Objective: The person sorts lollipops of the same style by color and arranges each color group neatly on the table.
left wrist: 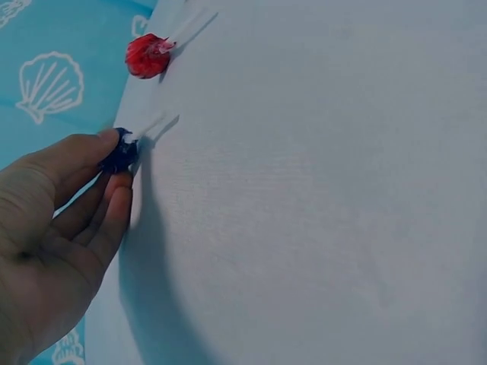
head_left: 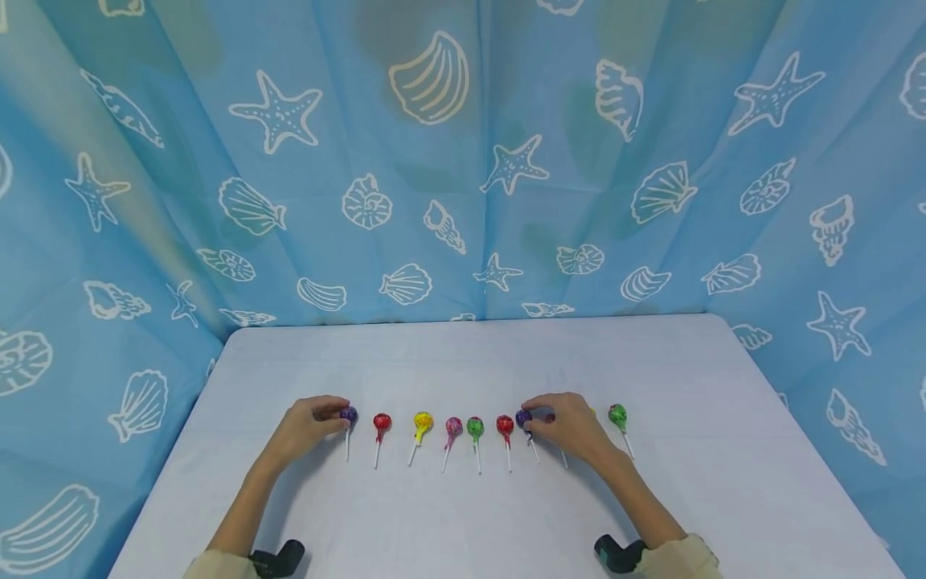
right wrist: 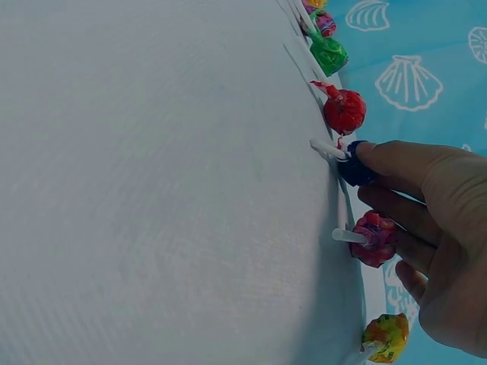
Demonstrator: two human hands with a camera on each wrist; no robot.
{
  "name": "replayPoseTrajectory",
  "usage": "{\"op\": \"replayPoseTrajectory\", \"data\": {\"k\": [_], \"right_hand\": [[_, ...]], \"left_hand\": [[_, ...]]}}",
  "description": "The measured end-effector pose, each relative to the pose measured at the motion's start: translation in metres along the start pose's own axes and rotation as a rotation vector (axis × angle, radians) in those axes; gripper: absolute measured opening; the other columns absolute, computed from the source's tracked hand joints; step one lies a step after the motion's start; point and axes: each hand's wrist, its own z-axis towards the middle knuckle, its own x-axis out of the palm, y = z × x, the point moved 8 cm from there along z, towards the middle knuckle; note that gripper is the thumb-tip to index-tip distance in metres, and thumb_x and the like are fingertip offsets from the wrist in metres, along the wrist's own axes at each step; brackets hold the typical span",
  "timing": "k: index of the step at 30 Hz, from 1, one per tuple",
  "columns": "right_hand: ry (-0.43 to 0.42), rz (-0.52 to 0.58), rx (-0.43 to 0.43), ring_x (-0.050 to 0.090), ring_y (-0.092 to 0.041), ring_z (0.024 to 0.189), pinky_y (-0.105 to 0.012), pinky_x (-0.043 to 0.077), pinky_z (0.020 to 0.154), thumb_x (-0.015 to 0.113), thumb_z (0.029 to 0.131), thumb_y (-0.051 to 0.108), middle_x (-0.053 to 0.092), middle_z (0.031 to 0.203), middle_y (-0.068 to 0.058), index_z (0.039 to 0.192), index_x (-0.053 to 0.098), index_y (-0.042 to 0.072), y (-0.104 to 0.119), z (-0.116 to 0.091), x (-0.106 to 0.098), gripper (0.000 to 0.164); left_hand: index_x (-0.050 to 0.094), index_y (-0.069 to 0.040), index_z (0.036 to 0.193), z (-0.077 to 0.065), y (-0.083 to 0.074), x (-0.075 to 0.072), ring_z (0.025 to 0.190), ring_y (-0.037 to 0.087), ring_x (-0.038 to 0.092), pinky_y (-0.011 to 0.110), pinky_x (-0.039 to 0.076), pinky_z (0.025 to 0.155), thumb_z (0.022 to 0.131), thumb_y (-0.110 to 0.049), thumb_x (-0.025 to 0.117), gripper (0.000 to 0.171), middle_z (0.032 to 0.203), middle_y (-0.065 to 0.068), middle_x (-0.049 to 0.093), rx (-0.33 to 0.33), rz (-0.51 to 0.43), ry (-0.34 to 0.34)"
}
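Observation:
At the left end of a row of lollipops, my left hand pinches the wrapped head of a purple lollipop between thumb and fingers. In the left wrist view this lollipop looks dark blue, its white stick pointing away. My right hand pinches a second purple lollipop further right in the row. Its other fingers overlap a pink lollipop, mostly hidden in the head view. Just left of that hand lies a red lollipop; a green lollipop lies to its right.
Between the hands lie another red lollipop, a yellow lollipop, a pink lollipop and a green lollipop. Another yellow lollipop is largely behind the right hand. A shell-patterned blue curtain surrounds the white table.

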Motion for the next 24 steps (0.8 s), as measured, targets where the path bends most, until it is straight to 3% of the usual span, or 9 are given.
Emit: {"op": "replayPoseTrajectory", "data": {"k": [24], "right_hand": [[0.008,0.01,-0.003,0.065,-0.023,0.101,-0.04,0.055,0.087,0.08,0.085,0.019,0.073,0.106,-0.001,0.11,0.076,0.015,0.003,-0.001,0.0,0.025]], "left_hand": [[0.062,0.001,0.131,0.069,-0.017,-0.002,0.123,0.037,0.055,0.049,0.044,0.104,0.095,-0.009,0.068,0.037,0.13,0.021,0.061,0.0,-0.174,-0.009]]}}
